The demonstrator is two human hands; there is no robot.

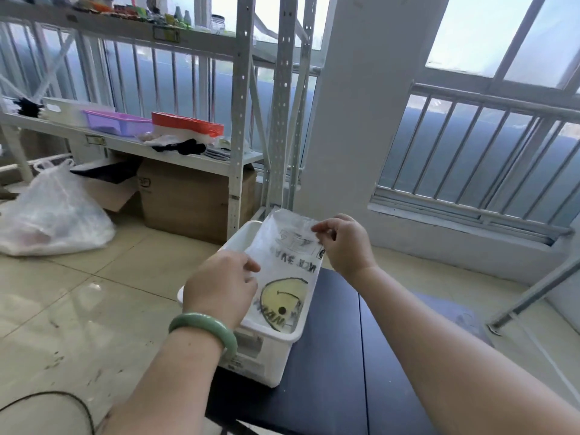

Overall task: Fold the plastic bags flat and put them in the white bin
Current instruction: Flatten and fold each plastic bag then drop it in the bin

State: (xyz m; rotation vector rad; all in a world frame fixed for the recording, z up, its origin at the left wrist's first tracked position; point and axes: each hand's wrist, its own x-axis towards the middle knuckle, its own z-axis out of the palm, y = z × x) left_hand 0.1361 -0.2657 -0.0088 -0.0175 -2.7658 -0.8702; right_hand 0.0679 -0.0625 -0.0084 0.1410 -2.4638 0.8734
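We hold the folded smiley-print plastic bag [282,268] slanting into the white bin [266,356] on the counter [329,340]. Our left hand [219,287] pinches its left edge and our right hand [345,246] its far corner, both grips tight, likely to keep the fold flat.

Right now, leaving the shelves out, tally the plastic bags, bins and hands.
Plastic bags: 2, the printed bag and the floor bag
Bins: 1, the white bin
Hands: 2, left hand, right hand
Total: 5

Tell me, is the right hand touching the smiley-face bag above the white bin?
Touching. The head view shows the right hand pinching the top edge of the smiley-face bag between thumb and fingertips.
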